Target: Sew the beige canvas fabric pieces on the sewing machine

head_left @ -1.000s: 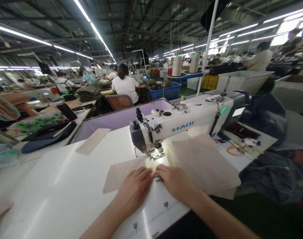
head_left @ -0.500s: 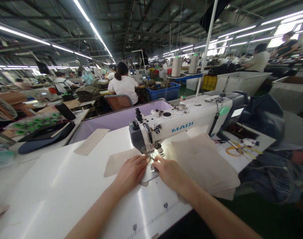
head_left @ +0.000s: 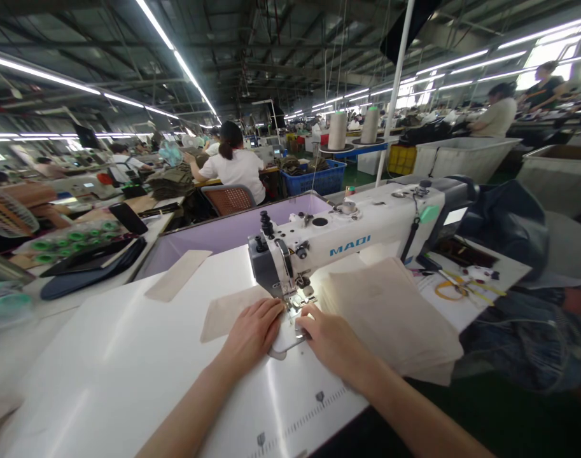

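White worktop [head_left: 104, 369] here, cloth [head_left: 223, 313] looks light and floppy, best held flat by its edges; can't tell if left hand [head_left: 252, 329] or right hand [head_left: 327, 334] has its grip closed.

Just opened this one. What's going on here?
A person has both bare hands at the needle end of a white sewing machine. The left hand lies palm down over the right end of a pale cloth piece; the right hand is bent beside the lit needle area, its grip unclear. A stack of pale cloth lies to the right, and another cloth strip lies flat at the left. Ahead, a co-worker sits facing away.
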`<state>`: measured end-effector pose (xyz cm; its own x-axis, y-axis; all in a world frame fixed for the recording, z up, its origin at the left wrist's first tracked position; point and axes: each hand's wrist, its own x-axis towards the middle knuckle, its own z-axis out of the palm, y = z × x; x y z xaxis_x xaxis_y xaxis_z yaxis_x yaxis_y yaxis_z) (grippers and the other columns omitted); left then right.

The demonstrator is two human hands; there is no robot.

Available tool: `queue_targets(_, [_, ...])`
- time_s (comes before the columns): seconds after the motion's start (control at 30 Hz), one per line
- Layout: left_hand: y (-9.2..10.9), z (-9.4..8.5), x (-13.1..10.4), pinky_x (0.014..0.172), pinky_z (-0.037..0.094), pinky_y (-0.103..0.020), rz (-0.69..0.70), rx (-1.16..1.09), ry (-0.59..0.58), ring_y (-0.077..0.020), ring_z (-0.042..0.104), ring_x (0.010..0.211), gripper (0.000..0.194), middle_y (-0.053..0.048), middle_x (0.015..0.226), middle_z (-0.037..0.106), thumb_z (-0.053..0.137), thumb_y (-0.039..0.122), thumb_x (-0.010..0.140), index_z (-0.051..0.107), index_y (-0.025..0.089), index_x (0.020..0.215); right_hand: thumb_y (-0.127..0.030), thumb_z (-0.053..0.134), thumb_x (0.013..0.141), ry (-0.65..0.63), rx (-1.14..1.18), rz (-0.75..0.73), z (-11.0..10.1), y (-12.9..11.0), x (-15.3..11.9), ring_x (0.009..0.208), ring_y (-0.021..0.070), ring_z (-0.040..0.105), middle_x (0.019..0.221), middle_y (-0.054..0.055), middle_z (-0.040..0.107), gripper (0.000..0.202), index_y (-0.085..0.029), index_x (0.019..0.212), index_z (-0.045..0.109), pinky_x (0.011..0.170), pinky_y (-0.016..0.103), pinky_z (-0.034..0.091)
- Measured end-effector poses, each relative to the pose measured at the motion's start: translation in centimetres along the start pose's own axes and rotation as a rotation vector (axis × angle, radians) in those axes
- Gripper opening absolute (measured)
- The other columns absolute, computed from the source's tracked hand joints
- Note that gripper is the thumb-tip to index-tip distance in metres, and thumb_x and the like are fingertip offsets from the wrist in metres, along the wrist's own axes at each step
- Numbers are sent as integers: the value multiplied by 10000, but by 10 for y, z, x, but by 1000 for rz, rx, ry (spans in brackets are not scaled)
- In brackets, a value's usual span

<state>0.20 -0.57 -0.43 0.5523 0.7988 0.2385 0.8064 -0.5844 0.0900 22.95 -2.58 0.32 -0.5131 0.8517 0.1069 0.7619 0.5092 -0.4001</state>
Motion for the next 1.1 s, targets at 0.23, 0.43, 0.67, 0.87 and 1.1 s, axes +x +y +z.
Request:
queue_targets(0.23, [40, -15, -4, 909, 575, -479, -51, -40, -61, -284, 616, 1042, 242, -116, 1104, 681, 461, 206, 997, 686, 169, 1079, -95, 486, 928, 12, 31, 64, -1, 2, -6, 898, 191, 681, 1209, 31, 648, 330, -236, 1181, 645, 698, 275, 443])
queue_targets(0.43, [63, -12, -15, 959, 578, -458, 38, -110, -44, -271, 612, 1090, 261, -109, 1159, 684, 466, 144, 978, 672, 172, 1136, -131, 497, 943, -19, 67, 15, -2, -1, -15, 939, 188, 671, 1194, 31, 646, 277, -225, 1148, 658, 743, 276, 459])
queue_targets(0.67, [56, -4, -23, 904, 607, -458, 98, 7, 40, -281, 647, 1079, 298, -118, 1209, 700, 482, 165, 973, 648, 160, 1221, -93, 479, 946, -80, 5, -8, 1, -5, -22, 940, 194, 677, 1188, 44, 664, 267, -197, 1103, 667, 739, 279, 479])
queue_targets(0.87, [62, -2, -31, 902, 610, -453, 134, 73, 63, -292, 644, 1116, 328, -126, 1235, 694, 490, 161, 973, 616, 151, 1276, -104, 463, 992, -38, -9, -69, 7, -2, -26, 1012, 208, 659, 1219, 58, 658, 255, -189, 1145, 649, 796, 292, 499])
queue_targets(1.1, [69, -1, -40, 932, 607, -449, 146, 88, 74, -308, 611, 1213, 361, -121, 1276, 678, 490, 165, 975, 599, 168, 1320, -98, 467, 1001, -25, -23, -111, 13, 1, -25, 936, 207, 663, 1099, 39, 690, 213, -180, 1096, 639, 738, 297, 484])
